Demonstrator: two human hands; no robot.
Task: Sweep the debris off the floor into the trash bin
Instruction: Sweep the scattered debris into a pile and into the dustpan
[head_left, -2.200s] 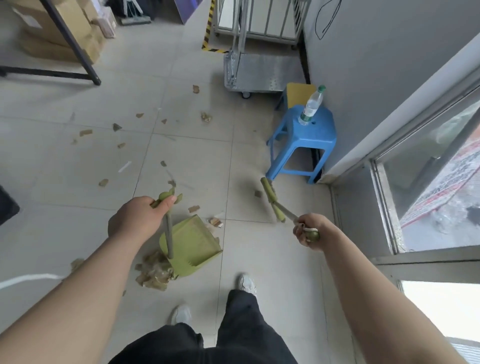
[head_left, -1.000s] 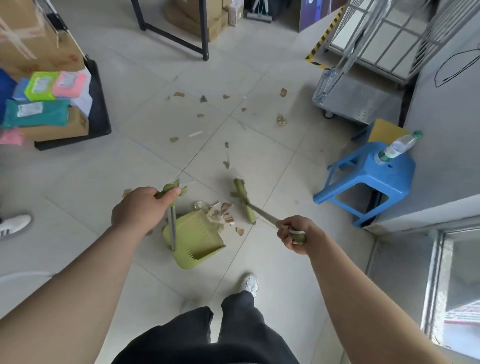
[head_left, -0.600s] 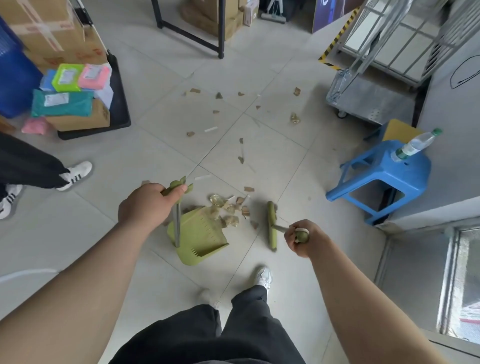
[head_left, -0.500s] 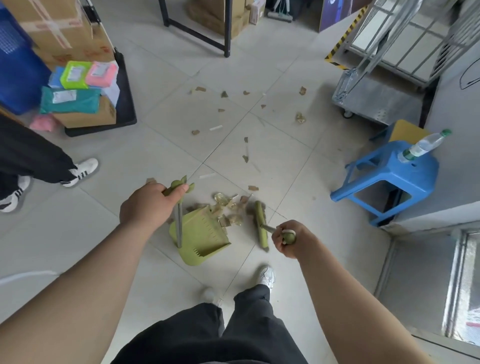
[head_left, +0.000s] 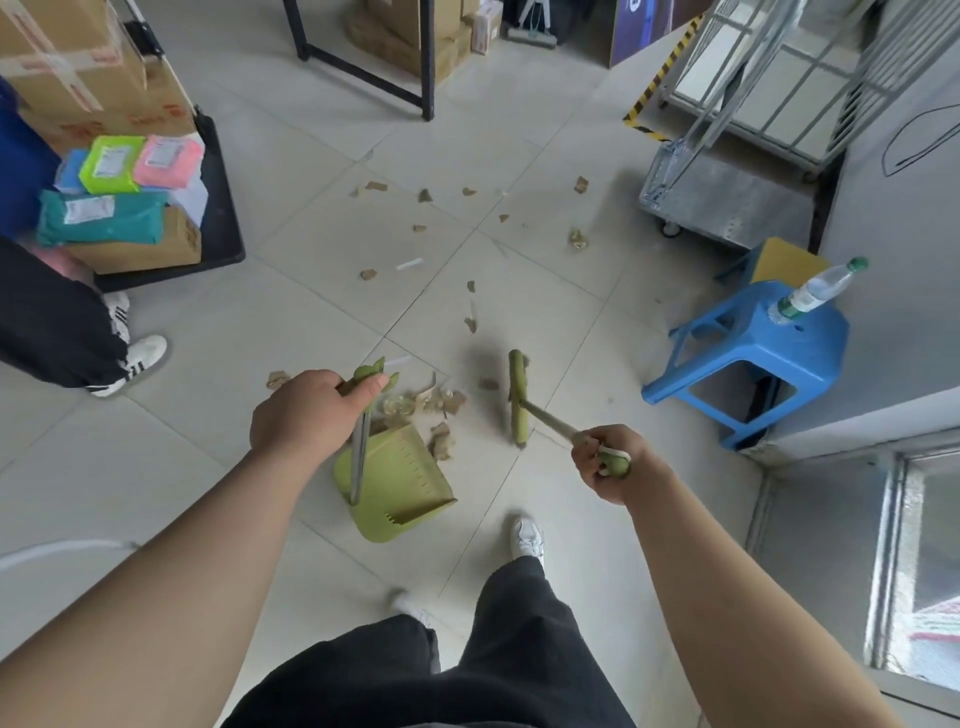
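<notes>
My left hand (head_left: 306, 410) grips the top of the upright handle of a green dustpan (head_left: 397, 486) that rests on the tiled floor. My right hand (head_left: 610, 460) grips the handle end of a green broom (head_left: 518, 400), whose head lies on the floor to the right of the pan. A small heap of brown debris (head_left: 441, 410) sits at the pan's mouth, between pan and broom head. More scraps of debris (head_left: 423, 195) lie scattered farther away on the tiles. No trash bin is visible.
A blue plastic stool (head_left: 753, 358) carrying a water bottle (head_left: 813, 291) stands at the right by the wall. A metal cart (head_left: 727, 192) is behind it. At the left are cardboard boxes with coloured packets (head_left: 124, 197) and another person's legs (head_left: 62, 322).
The broom head has swung out to the right, away from the debris heap at the pan's mouth. The dustpan stays put in my left hand. The view has shifted slightly.
</notes>
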